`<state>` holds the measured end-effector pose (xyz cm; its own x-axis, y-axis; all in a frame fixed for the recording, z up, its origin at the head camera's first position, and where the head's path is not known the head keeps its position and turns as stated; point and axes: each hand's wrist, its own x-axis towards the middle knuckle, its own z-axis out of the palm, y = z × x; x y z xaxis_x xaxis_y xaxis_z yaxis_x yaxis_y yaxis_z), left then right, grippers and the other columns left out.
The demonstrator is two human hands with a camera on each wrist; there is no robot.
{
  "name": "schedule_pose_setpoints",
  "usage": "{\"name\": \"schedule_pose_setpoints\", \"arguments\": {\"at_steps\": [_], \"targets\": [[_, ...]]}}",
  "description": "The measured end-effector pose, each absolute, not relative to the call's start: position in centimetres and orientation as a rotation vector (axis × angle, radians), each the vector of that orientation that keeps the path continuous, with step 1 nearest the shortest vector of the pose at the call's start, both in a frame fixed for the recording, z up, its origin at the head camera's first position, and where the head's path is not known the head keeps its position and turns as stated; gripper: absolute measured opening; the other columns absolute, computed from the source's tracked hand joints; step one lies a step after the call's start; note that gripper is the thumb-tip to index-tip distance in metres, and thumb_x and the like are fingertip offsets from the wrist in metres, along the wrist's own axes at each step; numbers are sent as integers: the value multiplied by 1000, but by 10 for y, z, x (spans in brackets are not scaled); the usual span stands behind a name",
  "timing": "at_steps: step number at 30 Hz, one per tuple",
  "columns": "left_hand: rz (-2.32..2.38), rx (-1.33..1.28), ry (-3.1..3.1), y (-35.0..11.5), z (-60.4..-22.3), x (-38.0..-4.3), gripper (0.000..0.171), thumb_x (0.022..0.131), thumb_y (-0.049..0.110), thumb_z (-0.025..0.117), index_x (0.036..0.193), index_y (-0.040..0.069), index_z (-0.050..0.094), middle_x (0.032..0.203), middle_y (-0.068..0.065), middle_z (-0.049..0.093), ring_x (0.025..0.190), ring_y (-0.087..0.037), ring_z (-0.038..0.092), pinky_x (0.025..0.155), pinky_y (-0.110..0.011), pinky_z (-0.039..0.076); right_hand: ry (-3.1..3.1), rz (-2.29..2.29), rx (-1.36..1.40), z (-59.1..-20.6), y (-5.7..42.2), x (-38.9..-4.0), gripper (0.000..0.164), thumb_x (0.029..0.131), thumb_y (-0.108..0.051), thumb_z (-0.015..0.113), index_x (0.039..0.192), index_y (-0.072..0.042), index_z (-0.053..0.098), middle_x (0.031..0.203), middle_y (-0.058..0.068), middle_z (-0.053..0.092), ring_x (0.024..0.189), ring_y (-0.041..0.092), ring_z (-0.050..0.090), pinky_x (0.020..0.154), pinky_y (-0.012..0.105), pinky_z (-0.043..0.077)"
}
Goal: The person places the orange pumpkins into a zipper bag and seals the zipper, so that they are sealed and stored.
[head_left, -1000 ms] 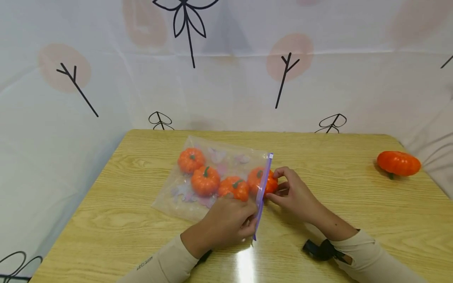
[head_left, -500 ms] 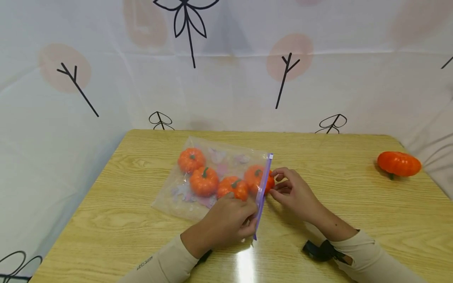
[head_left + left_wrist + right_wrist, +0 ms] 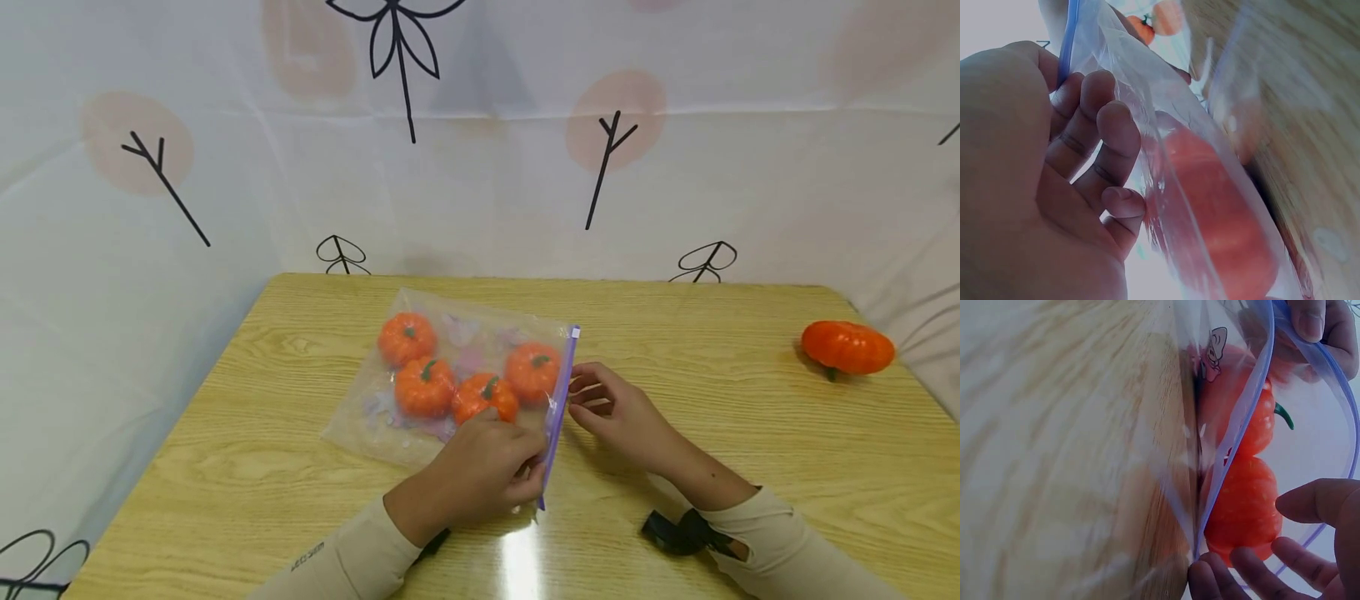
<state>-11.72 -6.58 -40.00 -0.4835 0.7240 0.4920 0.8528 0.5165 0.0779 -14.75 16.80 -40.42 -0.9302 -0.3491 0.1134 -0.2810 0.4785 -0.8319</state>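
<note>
One round, glossy orange pumpkin [image 3: 533,372] lies inside the clear plastic bag [image 3: 468,335], at ten o'clock from the loose, empty fingers of the right hand [image 3: 621,412], while the left hand [image 3: 487,467] pinches the purple rim [image 3: 559,408].

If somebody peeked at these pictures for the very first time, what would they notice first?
Probably the four bright orange pumpkins inside the see-through bag with a purple edge, near the middle of the table. Next might be the lone pumpkin, tipped over at the far right of the table. Behind it all hangs a pale cloth with black plant drawings and pinkish blobs.
</note>
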Motion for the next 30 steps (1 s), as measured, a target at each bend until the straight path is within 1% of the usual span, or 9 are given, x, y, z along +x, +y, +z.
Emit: {"name": "schedule_pose_setpoints", "arguments": {"at_steps": [4, 9, 13, 17, 22, 30], "targets": [[-453, -1305, -2381, -66, -399, -117, 22, 82, 22, 69, 72, 23, 50, 58, 17, 42, 52, 3, 33, 60, -17, 24, 2625, -1438, -588, -405, 168, -147, 40, 94, -6, 65, 132, -6, 53, 119, 16, 65, 106, 30, 67, 87, 33, 56], [-435, -1303, -2368, -66, -399, -117, 22, 81, 23, 70, 72, 23, 49, 58, 17, 42, 52, 3, 33, 59, -17, 23, 2615, -1396, -617, -404, 169, -147, 41, 96, -11, 64, 136, -8, 53, 124, 15, 64, 110, 31, 66, 90, 42, 55], [-420, -1304, -2365, -66, -400, -117, 23, 81, 23, 69, 72, 23, 49, 58, 17, 42, 52, 3, 32, 59, -17, 22, 2610, -1386, -632, -404, 169, -146, 44, 96, -12, 64, 138, -7, 52, 131, 18, 59, 112, 34, 65, 91, 48, 55], [-416, -1308, -2370, -65, -400, -118, 23, 82, 23, 69, 72, 23, 49, 57, 17, 42, 52, 3, 31, 59, -16, 21, 2609, -1387, -672, -405, 169, -146, 47, 96, -10, 65, 140, -7, 51, 136, 20, 55, 112, 36, 65, 90, 49, 55], [-405, -1315, -2401, -65, -399, -118, 22, 83, 24, 69, 73, 23, 49, 58, 17, 43, 53, 4, 31, 59, -16, 22, 2596, -1376, -700, -406, 169, -146, 48, 96, -13, 65, 141, -7, 51, 134, 19, 58, 111, 34, 65, 90, 47, 56], [-404, -1315, -2396, -66, -400, -118, 22, 84, 24, 68, 72, 23, 49, 58, 17, 42, 53, 4, 31, 59, -17, 22, 2573, -1317, -710, -403, 170, -144, 53, 97, -17, 64, 146, -7, 47, 125, 14, 66, 108, 29, 67, 90, 44, 54]]}}
